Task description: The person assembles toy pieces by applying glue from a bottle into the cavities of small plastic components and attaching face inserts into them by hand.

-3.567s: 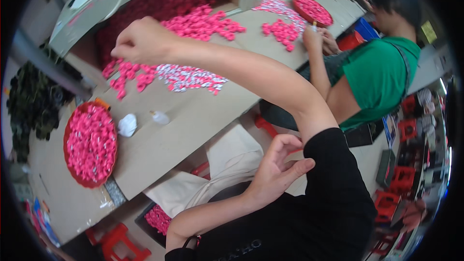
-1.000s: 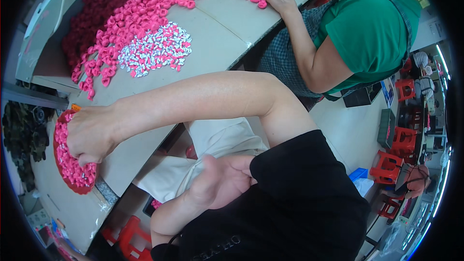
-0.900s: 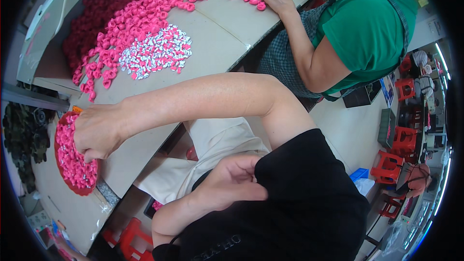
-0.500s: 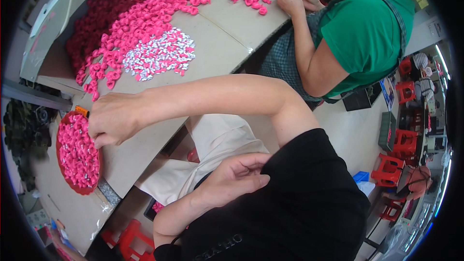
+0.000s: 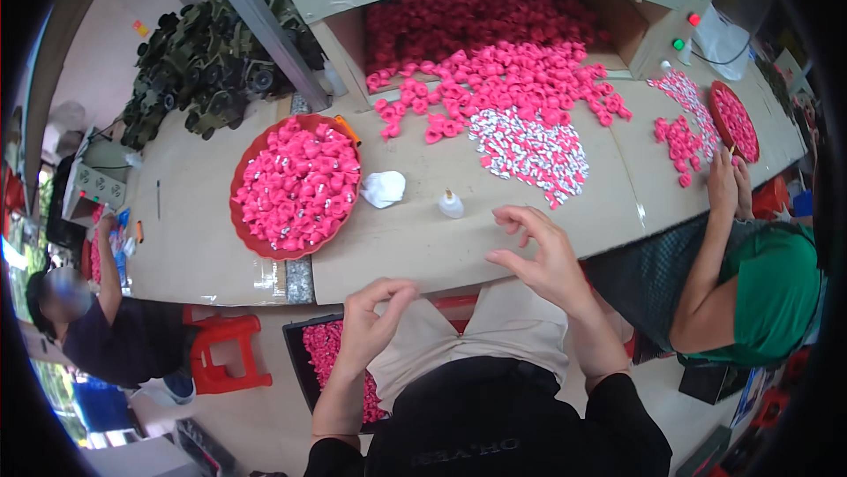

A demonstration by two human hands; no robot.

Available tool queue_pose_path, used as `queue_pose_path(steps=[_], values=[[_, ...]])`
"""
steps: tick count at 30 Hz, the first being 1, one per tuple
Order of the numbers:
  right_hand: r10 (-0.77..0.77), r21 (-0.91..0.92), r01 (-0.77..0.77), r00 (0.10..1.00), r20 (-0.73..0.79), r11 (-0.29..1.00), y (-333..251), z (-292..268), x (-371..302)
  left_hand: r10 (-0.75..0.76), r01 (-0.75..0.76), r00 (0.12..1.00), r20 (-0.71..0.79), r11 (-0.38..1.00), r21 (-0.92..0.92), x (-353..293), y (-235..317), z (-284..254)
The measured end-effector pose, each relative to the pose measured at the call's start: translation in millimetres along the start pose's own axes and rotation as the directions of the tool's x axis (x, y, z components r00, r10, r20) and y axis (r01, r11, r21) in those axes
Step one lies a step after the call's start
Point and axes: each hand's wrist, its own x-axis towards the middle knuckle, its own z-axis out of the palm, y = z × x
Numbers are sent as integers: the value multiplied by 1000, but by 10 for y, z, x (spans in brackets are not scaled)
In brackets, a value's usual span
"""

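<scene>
Round red tray [image 5: 256, 239], heaped with small pink pieces [image 5: 300, 190], sits on the brown table [image 5: 194, 239]; it is the landmark here. Half a second ago the left hand was reaching out beside this tray; now the left hand [image 5: 369, 329] has drawn back to the near table edge, right of the tray and toward the person. Its thumb and forefinger are pinched close, possibly on something tiny; cannot tell. The right hand [image 5: 545, 256], earlier down at the lap, is now raised over the table, further right of the tray, fingers loosely curled and part open, nothing visible in it.

Judgement: a piece was likely fetched from the tray, and both hands are meeting to work it.

Right of the tray: a crumpled white scrap [image 5: 384, 187], then a small glue bottle [image 5: 451, 204]. Beyond those, a white-and-pink heap [image 5: 529, 150]. Below the tray, under the table edge, a black bin of pink pieces [image 5: 325, 349].
</scene>
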Motion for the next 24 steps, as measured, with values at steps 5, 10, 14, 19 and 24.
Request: queue_pose_path(steps=[5, 10, 14, 19, 24], values=[[-49, -26, 46, 991, -123, 999, 311, 545, 454, 97, -44, 953, -289, 982, 184, 677, 150, 69], [-234, -137, 225, 971, -53, 965, 459, 563, 490, 373, -197, 898, -234, 815, 545, 1677, 68, 260], [-76, 136, 92, 990, -115, 986, 401, 400, 300, 425, -205, 893, -147, 675, 709, 2127, -25, 431], [72, 233, -35, 986, -153, 972, 519, 228, 111, 360, -212, 925, -123, 756, 619, 1936, 7, 494], [186, 363, -91, 954, -235, 927, 488, 303, 75, -99, 56, 994, -54, 848, -528, 1118, 156, 603]])
